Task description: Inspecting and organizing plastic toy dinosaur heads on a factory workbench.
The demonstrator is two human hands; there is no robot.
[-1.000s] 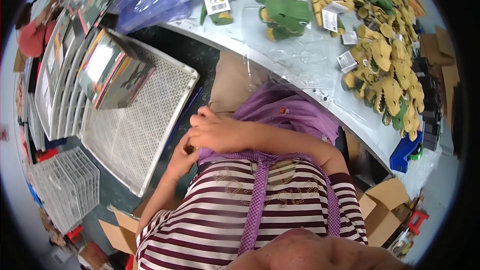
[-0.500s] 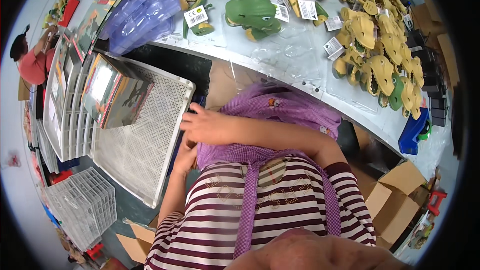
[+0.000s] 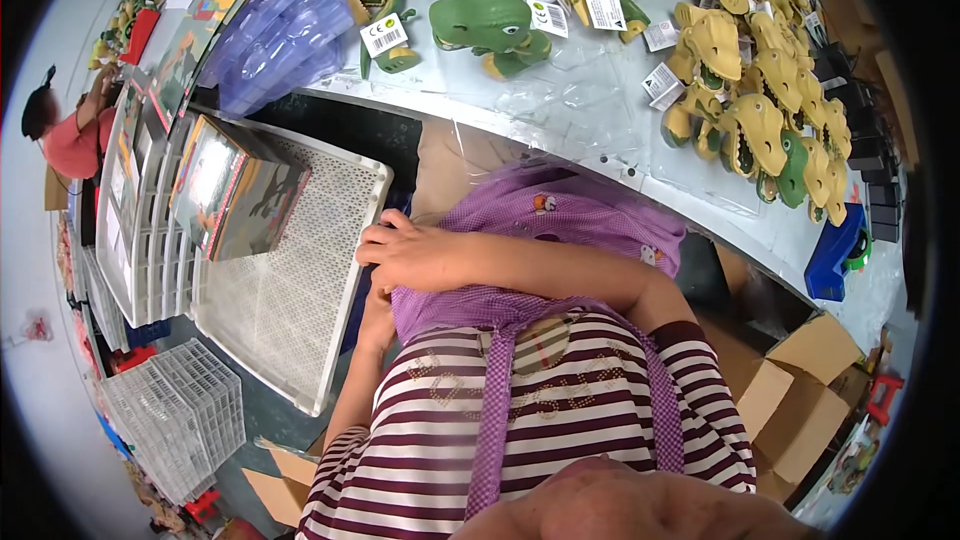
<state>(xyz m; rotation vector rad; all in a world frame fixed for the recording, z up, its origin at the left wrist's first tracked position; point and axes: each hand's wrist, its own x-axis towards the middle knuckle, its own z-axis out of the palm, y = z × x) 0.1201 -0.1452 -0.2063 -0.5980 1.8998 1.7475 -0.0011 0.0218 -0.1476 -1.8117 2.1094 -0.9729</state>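
Observation:
My right hand (image 3: 405, 254) reaches across my lap to the left, over the edge of a white perforated plastic tray (image 3: 345, 175). Its fingers are loosely bent and apart, and I see nothing held in them. Just below it is my left hand (image 3: 378, 320), close to or touching the right; its fingers are hidden. A stack of camouflage-patterned printed boxes or cards (image 3: 255, 205) stands in the tray. My purple checked apron (image 3: 560, 210) covers my lap beside both hands.
Green dinosaur toys (image 3: 485, 20) and yellow ones (image 3: 755, 135) with paper tags crowd the white table (image 3: 600, 155). Clear blue-tinted plastic shells (image 3: 275, 40) lie at its left. Stacked white crates (image 3: 175, 410), an open carton (image 3: 795, 410) and another person (image 3: 70, 135) are around me.
My right hand has shifted slightly left, farther over the tray's edge. The view has turned a little, and the left hand stays beneath the right.

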